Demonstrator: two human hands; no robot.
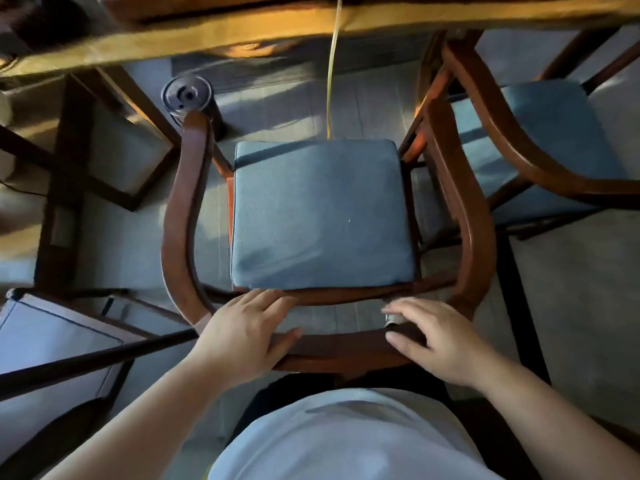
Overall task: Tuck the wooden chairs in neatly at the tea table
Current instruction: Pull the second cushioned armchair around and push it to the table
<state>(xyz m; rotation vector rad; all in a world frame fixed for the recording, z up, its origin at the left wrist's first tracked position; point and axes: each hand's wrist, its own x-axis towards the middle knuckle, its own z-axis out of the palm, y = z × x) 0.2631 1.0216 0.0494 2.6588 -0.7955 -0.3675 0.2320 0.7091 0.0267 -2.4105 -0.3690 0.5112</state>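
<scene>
A wooden armchair (183, 202) with a blue seat cushion (322, 216) stands right below me, facing the tea table (311, 26) whose thick wooden edge runs across the top. My left hand (246, 334) rests on the curved back rail (343, 348), thumb and fingers wrapped around it. My right hand (440, 341) lies on the same rail to the right, fingers spread over it. The seat's front edge sits just short of the table edge. A second wooden chair (512, 143) with a blue cushion stands at the right, partly under the table.
A dark round canister (188, 98) stands on the floor by the chair's left arm. A yellow cord (332, 81) hangs from the table down to the seat. A dark table frame (69, 161) is at the left, and a grey case (52, 334) at lower left.
</scene>
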